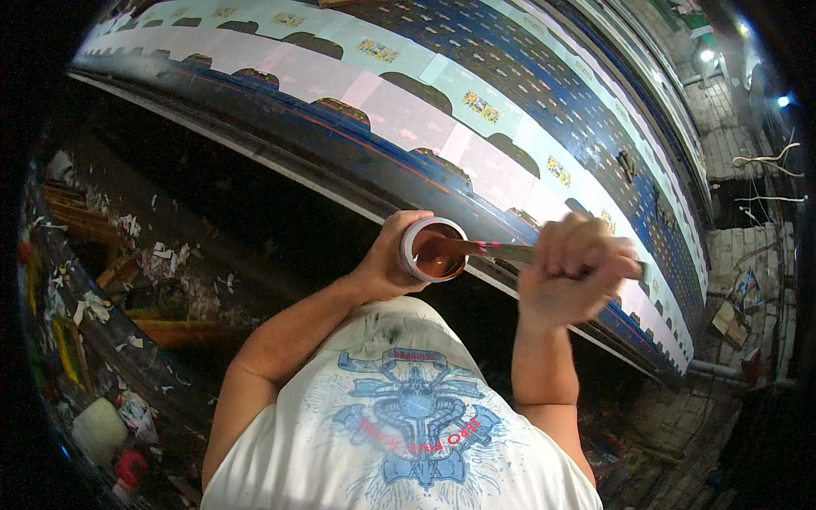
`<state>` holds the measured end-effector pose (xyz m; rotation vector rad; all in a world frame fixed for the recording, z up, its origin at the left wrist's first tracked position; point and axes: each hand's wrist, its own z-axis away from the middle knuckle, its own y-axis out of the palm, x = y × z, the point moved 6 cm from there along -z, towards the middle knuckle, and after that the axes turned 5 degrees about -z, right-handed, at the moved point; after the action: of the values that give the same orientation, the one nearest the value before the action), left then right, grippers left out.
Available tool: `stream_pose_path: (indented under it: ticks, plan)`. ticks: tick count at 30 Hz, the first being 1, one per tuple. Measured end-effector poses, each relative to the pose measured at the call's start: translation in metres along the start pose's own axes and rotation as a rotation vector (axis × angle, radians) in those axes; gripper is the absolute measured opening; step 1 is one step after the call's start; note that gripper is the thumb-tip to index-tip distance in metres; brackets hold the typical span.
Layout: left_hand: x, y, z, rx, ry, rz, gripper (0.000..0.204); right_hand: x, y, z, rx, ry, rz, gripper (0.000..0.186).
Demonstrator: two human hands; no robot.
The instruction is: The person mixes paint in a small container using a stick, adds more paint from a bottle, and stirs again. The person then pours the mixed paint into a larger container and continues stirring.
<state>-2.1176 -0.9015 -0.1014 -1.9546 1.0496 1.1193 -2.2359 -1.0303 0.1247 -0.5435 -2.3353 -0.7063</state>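
Observation:
In front of my chest, my left hand (393,259) is wrapped round a round, pale-rimmed tub (409,246) tilted toward me. Inside the tub lies a reddish-brown liquid (439,267), like paint or ink. My right hand (576,270), slightly blurred, is closed round a long flat spatula (507,252). The spatula's far end reaches over the rim into the tub and is coated in the same colour. Its handle end sticks out past the right side of my fist.
A long dark table (280,115) runs diagonally ahead, covered with rows of pink and pale green cut pieces (408,119) bearing small printed patches. Paper scraps (174,259) and a whitish container (99,431) litter the left side. A brick-like floor (729,136) and cables (769,161) lie at the right.

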Motion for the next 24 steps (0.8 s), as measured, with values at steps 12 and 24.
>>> stream_pose_path:
  ticks: [12, 24]
  plan:
    - [0.011, 0.006, 0.004, 0.004, -0.033, 0.025, 0.115, -0.019, -0.017, 0.034, -0.109, 0.077, 0.011, 0.059]
    - [0.008, 0.008, 0.002, 0.025, -0.021, -0.042, 0.114, -0.037, 0.009, 0.046, -0.046, 0.129, -0.039, 0.058]
